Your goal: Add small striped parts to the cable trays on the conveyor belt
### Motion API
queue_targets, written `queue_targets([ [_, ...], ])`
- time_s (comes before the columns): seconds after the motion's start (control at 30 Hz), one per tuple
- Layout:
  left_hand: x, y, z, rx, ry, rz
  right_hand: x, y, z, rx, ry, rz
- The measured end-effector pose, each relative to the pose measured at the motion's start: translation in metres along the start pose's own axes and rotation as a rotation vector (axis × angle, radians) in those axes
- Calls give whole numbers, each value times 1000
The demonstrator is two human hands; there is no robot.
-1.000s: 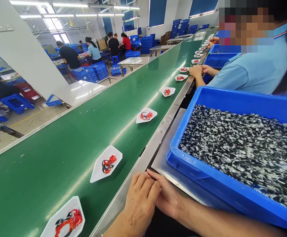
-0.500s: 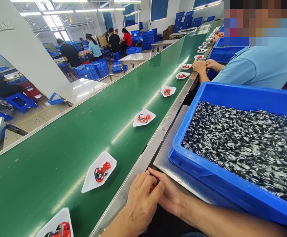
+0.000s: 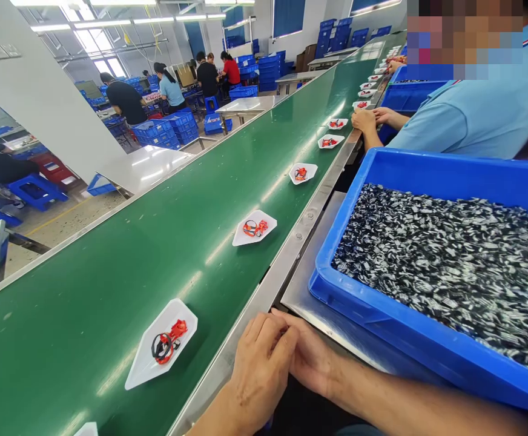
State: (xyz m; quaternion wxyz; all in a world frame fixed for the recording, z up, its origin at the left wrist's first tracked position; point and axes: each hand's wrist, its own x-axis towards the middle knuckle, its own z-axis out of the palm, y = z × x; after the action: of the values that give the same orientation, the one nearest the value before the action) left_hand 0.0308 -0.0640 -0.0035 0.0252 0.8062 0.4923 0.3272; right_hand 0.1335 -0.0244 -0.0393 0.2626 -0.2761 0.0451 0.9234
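Observation:
My left hand (image 3: 259,369) and my right hand (image 3: 307,354) are pressed together at the metal edge of the green conveyor belt (image 3: 109,284). Both have their fingers curled and pinched on something small that I cannot make out. The nearest white tray (image 3: 143,363) lies on the belt just left of my hands, with red and black parts (image 3: 166,345) in it. A blue bin (image 3: 427,351) full of small black-and-white pieces (image 3: 450,266) stands to the right of my hands on a steel shelf.
More white trays with red parts, such as a second tray (image 3: 254,229) and a third tray (image 3: 303,174), run up the belt. A co-worker in a light blue shirt (image 3: 468,121) sits to my right, hands at the belt. Other people sit among blue crates (image 3: 168,130) beyond.
The trays have travelled along the belt toward me and to the left; the closest one has left the view at the bottom. My hands stay pinched together at the belt edge.

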Motion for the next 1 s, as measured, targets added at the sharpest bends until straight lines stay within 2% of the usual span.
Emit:
queue_targets([
  [0.13, 2, -5, -1, -82, 42, -98, 4, 2, -3, -12, 125, -106],
  [0.2, 4, -10, -4, -104, 88, -148, 5, 2, -3, -21, 91, -90],
  [0.3, 8, -21, -11, -69, 115, -208, 4, 0, -2, -69, -36, -56],
  [0.37, 11, -30, -18, -24, 136, -276, 4, -1, -1, -90, -62, -53],
  [0.5, 22, -50, -32, -2, 179, -511, 4, -3, -1, -94, -76, -47],
  [0.57, 31, -59, -39, 26, 166, -659, 5, -2, -2, -102, -88, -52],
  [0.63, 40, -67, -44, 80, 137, -742, 5, -2, -3, -109, -90, -65],
  [0.8, 58, -86, -48, 244, 43, -707, 4, -2, -1, -124, -71, -85],
  [1.0, 57, -109, -46, 348, -35, -672, 3, -4, 1, -128, -67, -88],
])
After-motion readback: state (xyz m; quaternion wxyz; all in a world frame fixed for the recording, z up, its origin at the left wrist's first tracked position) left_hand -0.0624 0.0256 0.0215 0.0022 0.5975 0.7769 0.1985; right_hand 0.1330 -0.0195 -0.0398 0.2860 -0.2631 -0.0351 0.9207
